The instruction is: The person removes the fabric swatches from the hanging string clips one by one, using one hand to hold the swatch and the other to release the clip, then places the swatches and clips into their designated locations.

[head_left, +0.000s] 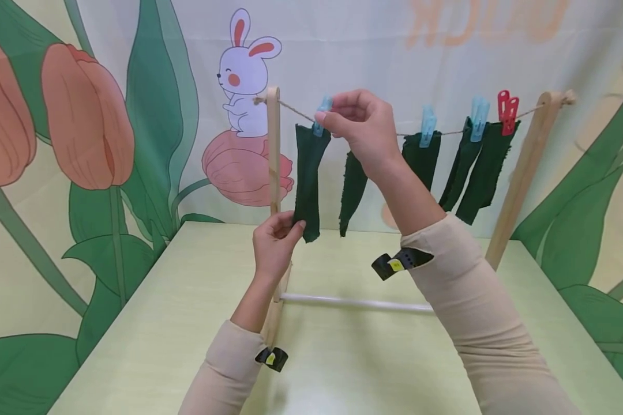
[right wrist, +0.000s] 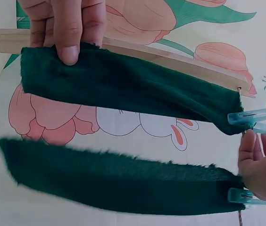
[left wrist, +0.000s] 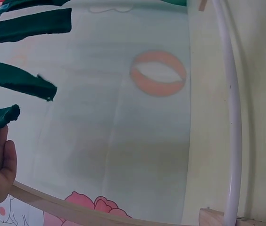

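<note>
My right hand [head_left: 366,129] pinches a light blue clothespin [right wrist: 248,116] at the top of the leftmost dark green cloth strip [head_left: 309,178]. In the right wrist view its jaws overlap the cloth's corner at the twine. The strip's lower end is between the thumb and fingers of my left hand [head_left: 274,246], which shows at the edge of the left wrist view. Beside it hangs another green strip [right wrist: 119,186] from its own blue clothespin [right wrist: 246,196]; my right hand hides that strip's top in the head view.
Twine runs between a left wooden post [head_left: 273,155] and a right wooden post [head_left: 521,178]. Farther right, several green strips hang by blue clothespins [head_left: 428,125] and red clothespins [head_left: 509,112]. A white rod [head_left: 358,302] joins the stand low over the pale table [head_left: 150,323]. A printed backdrop stands behind.
</note>
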`<action>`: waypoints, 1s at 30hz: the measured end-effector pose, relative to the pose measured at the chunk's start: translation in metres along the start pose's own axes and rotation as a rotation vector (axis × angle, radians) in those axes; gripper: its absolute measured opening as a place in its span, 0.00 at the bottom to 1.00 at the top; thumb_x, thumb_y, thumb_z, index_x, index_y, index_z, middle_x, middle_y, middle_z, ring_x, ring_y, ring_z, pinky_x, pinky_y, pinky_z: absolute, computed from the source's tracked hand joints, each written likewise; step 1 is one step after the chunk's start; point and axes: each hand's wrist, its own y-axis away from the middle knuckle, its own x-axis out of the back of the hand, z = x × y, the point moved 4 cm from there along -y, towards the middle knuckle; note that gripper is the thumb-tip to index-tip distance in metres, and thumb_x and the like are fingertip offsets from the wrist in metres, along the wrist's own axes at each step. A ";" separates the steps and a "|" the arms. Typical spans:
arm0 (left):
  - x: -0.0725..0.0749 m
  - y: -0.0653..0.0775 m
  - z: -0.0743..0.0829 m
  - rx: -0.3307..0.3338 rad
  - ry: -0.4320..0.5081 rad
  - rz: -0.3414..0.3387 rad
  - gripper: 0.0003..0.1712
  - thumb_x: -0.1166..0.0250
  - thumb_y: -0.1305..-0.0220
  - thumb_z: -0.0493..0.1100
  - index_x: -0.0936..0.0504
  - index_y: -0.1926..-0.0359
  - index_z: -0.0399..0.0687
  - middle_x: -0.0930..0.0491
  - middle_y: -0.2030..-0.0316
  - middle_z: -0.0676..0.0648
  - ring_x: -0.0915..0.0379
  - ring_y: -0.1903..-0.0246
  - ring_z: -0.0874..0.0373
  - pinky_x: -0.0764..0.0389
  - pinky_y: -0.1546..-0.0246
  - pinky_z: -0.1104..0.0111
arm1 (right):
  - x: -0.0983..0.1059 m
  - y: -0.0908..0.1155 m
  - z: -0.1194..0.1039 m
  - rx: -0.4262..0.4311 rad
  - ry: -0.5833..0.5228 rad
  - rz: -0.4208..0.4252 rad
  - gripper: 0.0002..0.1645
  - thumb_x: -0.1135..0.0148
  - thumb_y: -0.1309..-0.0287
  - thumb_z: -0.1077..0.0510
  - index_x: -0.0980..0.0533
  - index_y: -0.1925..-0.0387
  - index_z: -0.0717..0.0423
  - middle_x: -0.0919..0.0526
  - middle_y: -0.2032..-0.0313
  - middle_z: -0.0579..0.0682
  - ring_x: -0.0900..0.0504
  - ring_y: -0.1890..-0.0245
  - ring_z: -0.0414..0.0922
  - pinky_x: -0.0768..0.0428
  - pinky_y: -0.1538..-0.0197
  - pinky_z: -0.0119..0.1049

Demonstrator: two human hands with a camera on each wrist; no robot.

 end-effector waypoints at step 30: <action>0.008 0.001 -0.024 0.077 0.092 0.035 0.11 0.37 0.40 0.35 0.20 0.61 0.28 0.19 0.71 0.43 0.23 0.73 0.59 0.22 0.68 0.72 | 0.008 -0.001 -0.009 0.193 0.076 0.130 0.09 0.29 0.53 0.63 0.19 0.69 0.65 0.18 0.74 0.48 0.21 0.69 0.47 0.22 0.61 0.34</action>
